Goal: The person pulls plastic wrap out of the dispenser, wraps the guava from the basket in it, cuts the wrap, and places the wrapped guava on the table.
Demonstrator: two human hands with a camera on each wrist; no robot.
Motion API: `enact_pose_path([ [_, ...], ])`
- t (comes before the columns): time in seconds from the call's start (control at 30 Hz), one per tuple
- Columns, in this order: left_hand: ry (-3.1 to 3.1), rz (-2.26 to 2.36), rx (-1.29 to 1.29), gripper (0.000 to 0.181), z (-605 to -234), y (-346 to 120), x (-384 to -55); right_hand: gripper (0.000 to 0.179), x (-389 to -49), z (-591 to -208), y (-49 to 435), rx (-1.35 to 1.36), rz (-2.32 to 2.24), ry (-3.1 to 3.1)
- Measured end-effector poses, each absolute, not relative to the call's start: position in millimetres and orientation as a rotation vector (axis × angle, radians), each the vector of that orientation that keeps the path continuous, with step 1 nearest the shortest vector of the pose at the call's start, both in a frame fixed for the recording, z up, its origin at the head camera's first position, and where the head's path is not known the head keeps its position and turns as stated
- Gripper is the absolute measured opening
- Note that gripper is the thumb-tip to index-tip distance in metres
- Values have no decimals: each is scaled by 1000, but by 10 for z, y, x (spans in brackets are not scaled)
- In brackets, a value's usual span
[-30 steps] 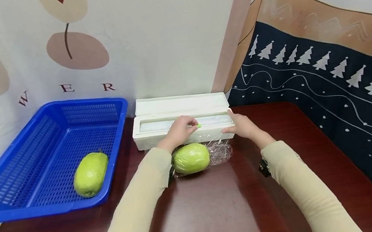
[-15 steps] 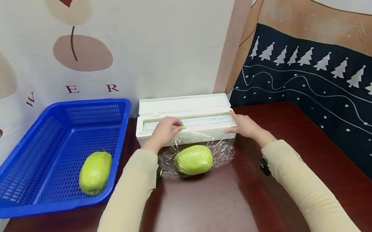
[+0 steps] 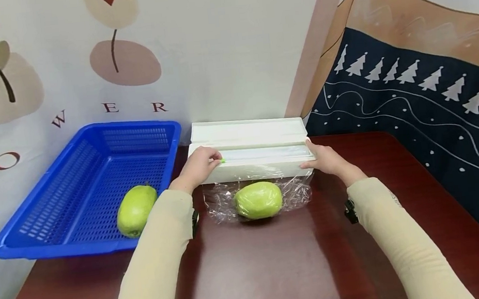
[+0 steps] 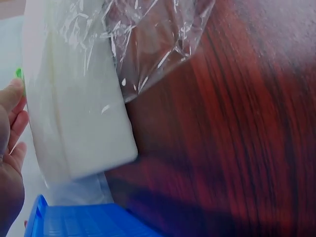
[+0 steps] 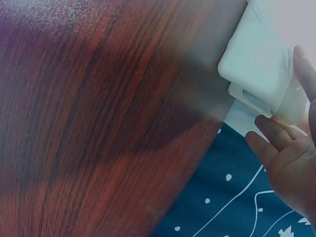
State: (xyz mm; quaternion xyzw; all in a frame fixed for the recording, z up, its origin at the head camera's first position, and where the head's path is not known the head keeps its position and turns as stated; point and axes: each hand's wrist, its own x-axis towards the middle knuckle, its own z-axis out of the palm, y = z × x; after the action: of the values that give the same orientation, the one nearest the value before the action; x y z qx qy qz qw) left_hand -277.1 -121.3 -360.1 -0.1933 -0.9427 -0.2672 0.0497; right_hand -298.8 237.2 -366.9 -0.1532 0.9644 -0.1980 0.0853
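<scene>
Film cutting, by judgement: tab pinched, box braced.
Clock directions taken from the near fruit, head view. Near fruit: on table, under clear film leading to the box, 12 o'clock. Left hand: finger and thumb narrow on the tab, 11 o'clock. Right hand: thumb and fingers holding the box end, 2 o'clock. Next move likely calls for a clean cut to the film's edge, box steady. Box: lid up, pale roll inside. Basket, 9 o'clock: one loose fruit, at the basket's 4 o'clock.
</scene>
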Motion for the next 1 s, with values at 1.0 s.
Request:
enact_pose_path([
  [1.0, -2904, -813, -363, 15, -3549, -1348, -2660, 91, -2967, -3657, 2422, -467, -695, 2844],
])
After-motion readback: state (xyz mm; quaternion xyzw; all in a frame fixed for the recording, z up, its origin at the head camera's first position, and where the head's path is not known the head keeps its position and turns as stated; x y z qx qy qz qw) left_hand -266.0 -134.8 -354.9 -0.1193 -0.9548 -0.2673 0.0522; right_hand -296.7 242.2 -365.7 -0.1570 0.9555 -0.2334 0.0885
